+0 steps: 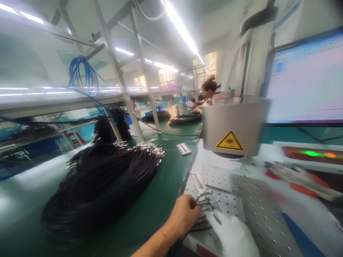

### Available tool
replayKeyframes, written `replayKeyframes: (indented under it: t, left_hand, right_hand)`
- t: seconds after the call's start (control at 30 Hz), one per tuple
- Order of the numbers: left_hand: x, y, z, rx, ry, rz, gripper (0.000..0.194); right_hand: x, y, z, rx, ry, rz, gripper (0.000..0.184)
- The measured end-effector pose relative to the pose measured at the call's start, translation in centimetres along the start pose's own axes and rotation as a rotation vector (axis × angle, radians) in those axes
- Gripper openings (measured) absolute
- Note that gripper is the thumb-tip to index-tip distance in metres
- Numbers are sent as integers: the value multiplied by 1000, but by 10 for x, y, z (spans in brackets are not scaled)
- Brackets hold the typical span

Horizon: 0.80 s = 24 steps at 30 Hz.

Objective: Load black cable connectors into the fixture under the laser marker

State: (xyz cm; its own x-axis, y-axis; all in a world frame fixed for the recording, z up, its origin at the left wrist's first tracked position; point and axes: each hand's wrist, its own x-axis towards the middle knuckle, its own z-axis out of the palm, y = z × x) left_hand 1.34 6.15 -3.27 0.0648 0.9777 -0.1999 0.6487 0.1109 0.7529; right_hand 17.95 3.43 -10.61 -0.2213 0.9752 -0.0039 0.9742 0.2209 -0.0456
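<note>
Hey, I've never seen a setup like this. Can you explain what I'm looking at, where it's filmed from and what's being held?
There's no robot here, just a person working by hand. The single picture comes from a camera on their head, looking forward and down. Their bare left hand grips thin black cables with metal ends. The right hand, in a white glove, is up against them, but blur hides its grip. Both are over a metal plate with holes, near a grey housing with a laser warning sign. A big coil of black cables lies on the green table to the left. At right are a monitor and work gloves.
</note>
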Motion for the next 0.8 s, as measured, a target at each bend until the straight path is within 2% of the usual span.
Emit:
replayKeyframes:
  t: [0.07,0.17,0.27,0.4,0.5,0.63,0.8]
  left_hand:
    - [3,1,2,-19,-39,-5,6]
    - [7,2,4,7,-51,-20,11]
    - [8,4,7,94,-34,-23,13]
    - [7,12,10,234,-5,24,18]
    - [8,17,9,241,-40,7,25]
    - [11,21,5,192,-102,-45,21]
    - [16,25,4,197,-164,-87,20]
  right_hand:
    - [1,-1,2,-2,-7,-15,65]
    - [1,-2,2,-15,60,-62,65]
    - [1,-1,3,2,84,-45,61]
    - [3,3,8,62,45,-14,54]
    - [3,6,11,119,47,10,51]
    - [2,7,6,51,26,-73,59]
    - [2,6,-1,-54,-13,-109,69]
